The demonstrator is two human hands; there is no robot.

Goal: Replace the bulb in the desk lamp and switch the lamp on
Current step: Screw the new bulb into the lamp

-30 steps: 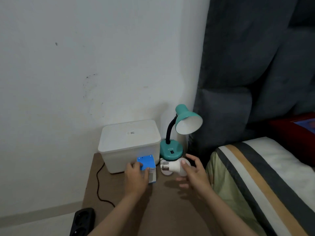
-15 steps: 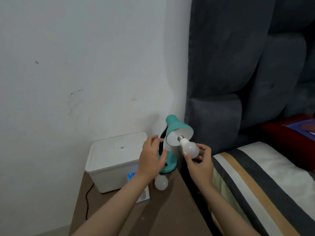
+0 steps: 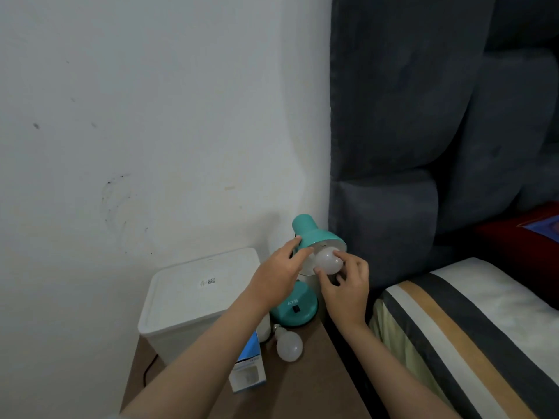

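- Head view: at mid-frame, the left hand grips the rim of the teal lamp shade, fingers curled on its left side.
- The right hand pinches a white bulb with thumb and fingertips; the bulb sits in the shade's mouth.
- Lower down, a second bulb lies on the brown table, just beside the lamp base and a blue box.

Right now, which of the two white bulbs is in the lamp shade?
The bulb pinched by the right hand, up in the teal shade that the left hand steadies. The other bulb lies loose on the table beside the lamp base.
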